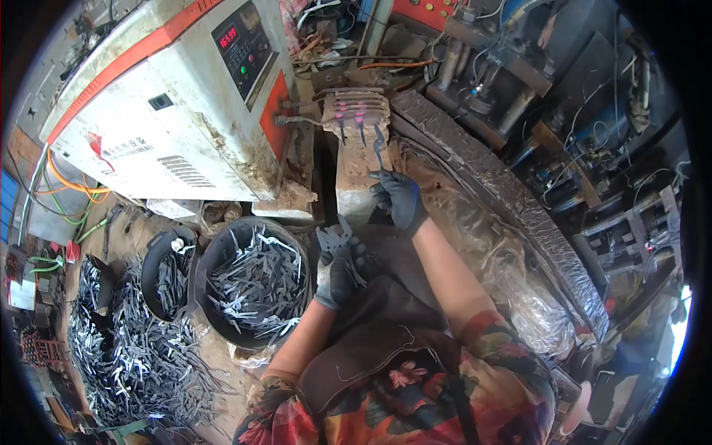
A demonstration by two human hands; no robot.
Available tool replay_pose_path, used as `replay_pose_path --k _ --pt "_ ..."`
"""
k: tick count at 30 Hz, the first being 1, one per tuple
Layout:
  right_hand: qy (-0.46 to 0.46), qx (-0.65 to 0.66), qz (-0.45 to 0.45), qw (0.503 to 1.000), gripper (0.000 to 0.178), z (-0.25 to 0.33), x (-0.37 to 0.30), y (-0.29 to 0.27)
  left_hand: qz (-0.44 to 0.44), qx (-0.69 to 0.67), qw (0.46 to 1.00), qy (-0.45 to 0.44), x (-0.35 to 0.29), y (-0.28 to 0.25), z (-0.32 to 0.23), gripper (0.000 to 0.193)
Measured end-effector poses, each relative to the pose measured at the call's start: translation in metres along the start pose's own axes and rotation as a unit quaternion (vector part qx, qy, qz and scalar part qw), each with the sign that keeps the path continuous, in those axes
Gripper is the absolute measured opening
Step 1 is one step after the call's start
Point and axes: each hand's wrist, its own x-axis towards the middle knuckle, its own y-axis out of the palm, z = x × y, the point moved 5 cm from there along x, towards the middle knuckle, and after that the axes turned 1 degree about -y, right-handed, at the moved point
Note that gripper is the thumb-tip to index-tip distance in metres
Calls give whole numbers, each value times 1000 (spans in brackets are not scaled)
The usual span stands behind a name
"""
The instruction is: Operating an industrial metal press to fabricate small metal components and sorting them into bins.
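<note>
My right hand (402,202), in a dark glove, pinches the near end of a slim grey metal blank (379,148). The blank's far end reaches up to the heating coil (356,96). Several other blanks stand side by side at the coil, their ends glowing pink (359,118). Lower and to the left, my gloved left hand (337,276) is closed around a small bunch of grey metal blanks (336,236), which fan out above the fingers. A brick-like block (357,167) stands under the coil, just beyond both hands.
A white and orange heating machine (215,133) with a lit display stands at the left. Beside my left forearm is a round black tub (199,297) full of metal blanks. More blanks (148,371) lie heaped farther left. A foil-wrapped beam (512,200) and dark machinery (549,141) flank the right.
</note>
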Motion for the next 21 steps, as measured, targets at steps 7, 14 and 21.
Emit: replay_pose_path --k 7,14,21 --pt "3 98 -17 995 25 -4 42 7 5 -2 1000 2 -4 1 -6 22" --pt "45 113 -85 989 45 -10 68 4 2 -3 1000 -9 -3 1 -5 25" --pt "176 447 82 873 42 -29 97 44 19 10 1000 -5 -7 7 -6 25"
